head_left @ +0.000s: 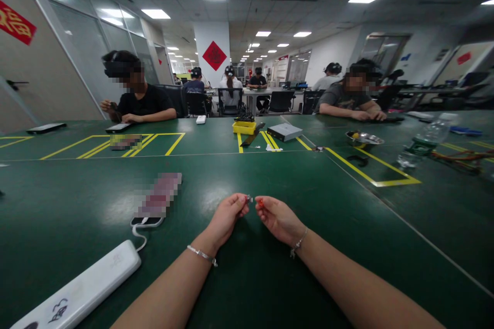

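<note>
Over the green table (247,169), my two hands are held close together with a narrow gap between the fingertips. My left hand (228,217) pinches a tiny silvery piece (249,199) with a touch of red; its kind is too small to make out. Between the thumb and fingers of my right hand (278,220) is a small orange-red piece (260,203), mostly covered by the fingers. The two pieces face each other and look apart.
To my left lie a phone (160,198) on a white cable and a long white power bank (81,288). Farther off are a yellow box (244,127), a grey box (284,131), a metal bowl (365,139) and a plastic bottle (422,141). Several people sit beyond.
</note>
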A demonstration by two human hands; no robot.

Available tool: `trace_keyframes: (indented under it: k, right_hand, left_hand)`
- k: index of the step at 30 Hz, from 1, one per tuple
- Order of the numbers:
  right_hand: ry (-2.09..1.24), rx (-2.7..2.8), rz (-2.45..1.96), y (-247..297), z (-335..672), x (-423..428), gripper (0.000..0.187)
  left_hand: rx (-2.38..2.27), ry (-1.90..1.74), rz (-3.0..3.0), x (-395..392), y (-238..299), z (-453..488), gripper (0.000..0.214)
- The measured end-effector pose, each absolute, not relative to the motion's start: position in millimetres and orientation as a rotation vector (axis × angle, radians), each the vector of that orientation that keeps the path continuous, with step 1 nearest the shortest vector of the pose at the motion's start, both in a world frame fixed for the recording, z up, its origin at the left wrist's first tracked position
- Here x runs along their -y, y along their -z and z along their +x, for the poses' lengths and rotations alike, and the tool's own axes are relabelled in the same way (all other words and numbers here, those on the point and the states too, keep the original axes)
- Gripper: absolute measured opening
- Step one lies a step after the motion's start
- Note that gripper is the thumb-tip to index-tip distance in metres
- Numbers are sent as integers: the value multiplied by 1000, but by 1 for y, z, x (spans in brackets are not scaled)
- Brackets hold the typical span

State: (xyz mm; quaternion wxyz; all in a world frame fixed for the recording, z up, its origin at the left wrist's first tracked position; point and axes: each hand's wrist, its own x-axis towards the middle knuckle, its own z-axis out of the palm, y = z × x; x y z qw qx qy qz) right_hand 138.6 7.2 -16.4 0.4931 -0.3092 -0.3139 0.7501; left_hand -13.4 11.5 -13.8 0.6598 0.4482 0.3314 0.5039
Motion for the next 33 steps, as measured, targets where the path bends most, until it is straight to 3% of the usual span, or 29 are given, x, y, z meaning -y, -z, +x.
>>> trace_keyframes:
  k: [4, 14, 21, 28, 33]
  right_hand:
    - [-1869, 765, -727, 16, 137, -7, 23]
    - [-1777, 742, -713, 16, 135, -6, 20]
    - [-1736, 779, -705, 16, 138, -8, 28]
    - [-1818, 799, -713, 14, 138, -6, 20]
    - [-1862, 787, -700, 15, 138, -7, 26]
  left_hand:
    - [-782, -1149, 1028, -13, 16, -13, 27]
    - [-746, -1114, 959, -10, 13, -15, 17]
    - [-702, -1130, 1006, -10, 15, -13, 20]
    - [-725, -1126, 1043, -12, 16, -13, 14]
    - [-741, -1138, 1058, -12, 18, -12, 25]
